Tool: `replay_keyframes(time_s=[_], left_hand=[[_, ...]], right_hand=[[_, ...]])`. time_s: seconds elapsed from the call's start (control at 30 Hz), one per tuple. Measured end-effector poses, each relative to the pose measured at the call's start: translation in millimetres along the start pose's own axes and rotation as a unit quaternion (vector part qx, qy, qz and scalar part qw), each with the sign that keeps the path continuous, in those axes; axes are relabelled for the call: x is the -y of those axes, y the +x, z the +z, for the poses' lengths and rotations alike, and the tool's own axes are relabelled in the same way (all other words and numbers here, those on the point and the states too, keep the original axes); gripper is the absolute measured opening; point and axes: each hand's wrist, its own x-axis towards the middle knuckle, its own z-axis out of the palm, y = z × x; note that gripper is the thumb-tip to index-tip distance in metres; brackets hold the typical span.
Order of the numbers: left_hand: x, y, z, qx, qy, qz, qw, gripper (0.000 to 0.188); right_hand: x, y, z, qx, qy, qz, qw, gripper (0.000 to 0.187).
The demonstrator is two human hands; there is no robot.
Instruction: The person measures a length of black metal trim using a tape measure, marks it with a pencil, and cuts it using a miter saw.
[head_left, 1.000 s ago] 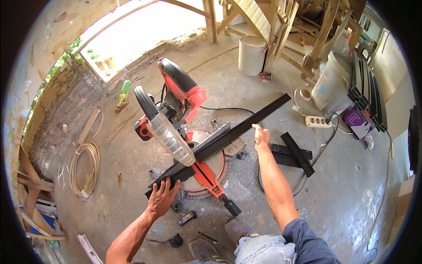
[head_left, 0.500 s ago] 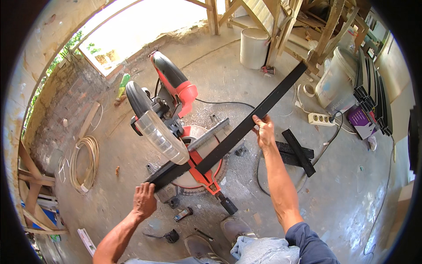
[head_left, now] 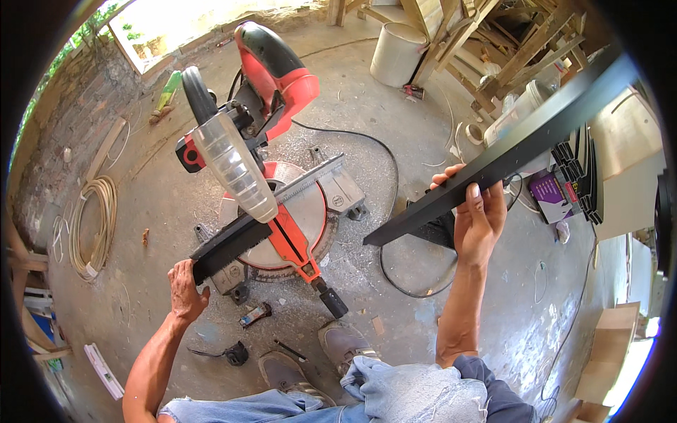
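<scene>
My right hand point(head_left: 477, 229) grips a long black bar point(head_left: 525, 144), thumb on its face and fingers behind. The bar is raised off the saw and slants up to the far right. My left hand point(head_left: 186, 290) holds the outer end of a short black piece point(head_left: 231, 247), which lies along the left side of the saw's fence. Between my hands stands a red and black miter saw point(head_left: 276, 81), its head up and its clear blade guard point(head_left: 236, 169) over the short piece. The red slotted insert point(head_left: 290, 236) of its base is uncovered.
Near my shoes lie a tape measure point(head_left: 236, 353), a small tool point(head_left: 255, 315) and a pencil point(head_left: 290, 350). A hose coil point(head_left: 104, 229) is at left. Farther back stands a white bucket point(head_left: 398, 55). A purple box point(head_left: 550, 197) and more black strips point(head_left: 582, 176) are at right.
The long bar has come off the saw, lifted up and to the right in my right hand. My left hand stays at the short piece's end. The view has shifted a little.
</scene>
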Motion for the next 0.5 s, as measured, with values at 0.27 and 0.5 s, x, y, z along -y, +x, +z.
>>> replay_keyframes(time_s=[0.27, 0.5], left_hand=[[2.7, 5.7, -3.1, 0.018, 0.020, 0.005, 1.000, 0.070], [-6.2, 1.8, -8.0, 0.070, 0.052, 0.040, 0.995, 0.068]], right_hand=[[0.1, -5.8, -3.7, 0.012, -0.050, -0.105, 0.993, 0.028], [5.1, -1.8, 0.1, -0.069, -0.100, -0.101, 0.987, 0.029]])
